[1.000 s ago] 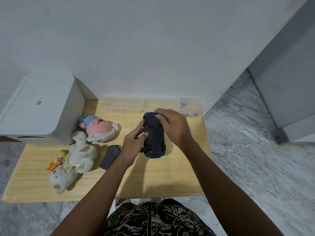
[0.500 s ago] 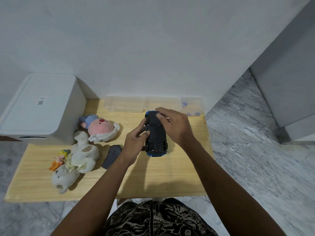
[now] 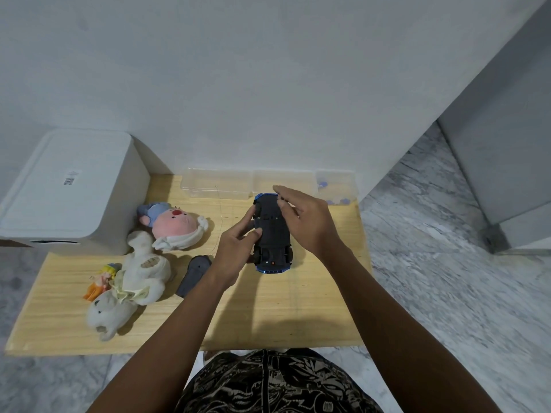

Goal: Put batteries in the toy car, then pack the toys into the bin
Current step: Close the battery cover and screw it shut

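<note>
The toy car (image 3: 272, 234) lies upside down on the wooden table (image 3: 298, 317), black underside up, blue body showing at both ends. My left hand (image 3: 235, 251) grips its left side, thumb on the underside. My right hand (image 3: 310, 222) hovers over the car's far right part with fingers loosely extended and nothing visible in them. The white lidded bin (image 3: 68, 189) stands closed at the far left. A pink plush (image 3: 176, 223), a white plush (image 3: 140, 275) and a small orange doll (image 3: 100, 281) lie between the bin and the car.
A dark grey remote-shaped piece (image 3: 193, 275) lies beside my left wrist. Clear plastic boxes (image 3: 217, 183) line the wall; the right one (image 3: 335, 189) holds small blue pieces. Marble floor surrounds the low table, and a grey cabinet (image 3: 507, 174) stands at right.
My right hand has lifted off the car's underside and its fingers have spread. My left hand and the car have hardly moved.
</note>
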